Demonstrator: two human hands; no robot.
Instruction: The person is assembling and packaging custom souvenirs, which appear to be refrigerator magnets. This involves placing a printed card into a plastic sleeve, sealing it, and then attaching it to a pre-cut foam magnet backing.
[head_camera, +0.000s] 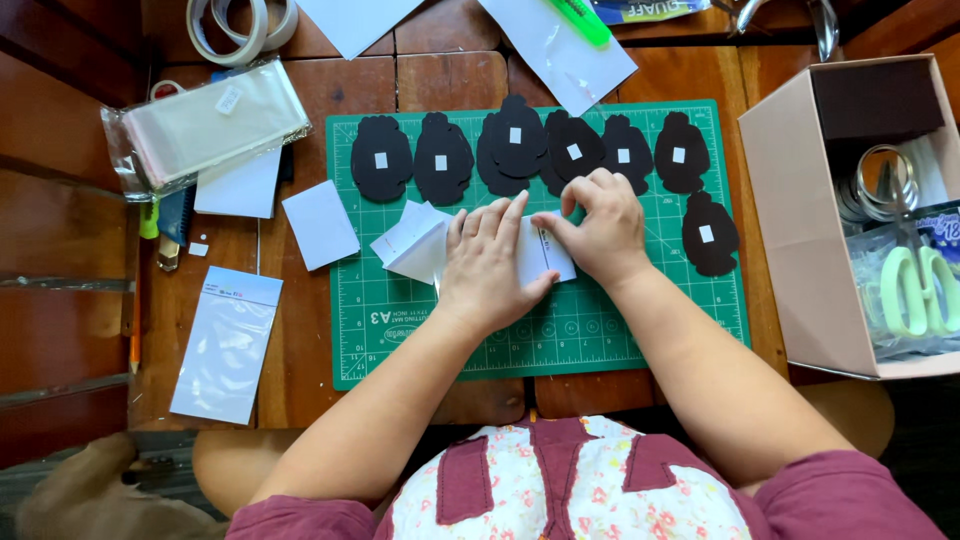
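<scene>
Pressing white paper (548, 258) flat under left hand (490, 262); right hand (598, 225) pinching fold at 3 o'clock; best creasing slowly, edges aligned, on green mat (600, 330).

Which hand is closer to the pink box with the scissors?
The right hand. It works on the white paper mid-mat, nearer the pink box at the right; the left hand lies farther left.

Mat: green rubbery cutting mat (620, 345), matt, printed with a white grid.
Cut-outs: black matt paper shapes (381, 160).
Table: brown wooden planks (450, 80), smooth, slightly shiny.
Sleeves: clear glossy plastic bags (205, 125).
Box: pale pink cardboard box (795, 230), matt.
Folded piece: white matt paper (415, 245).
</scene>
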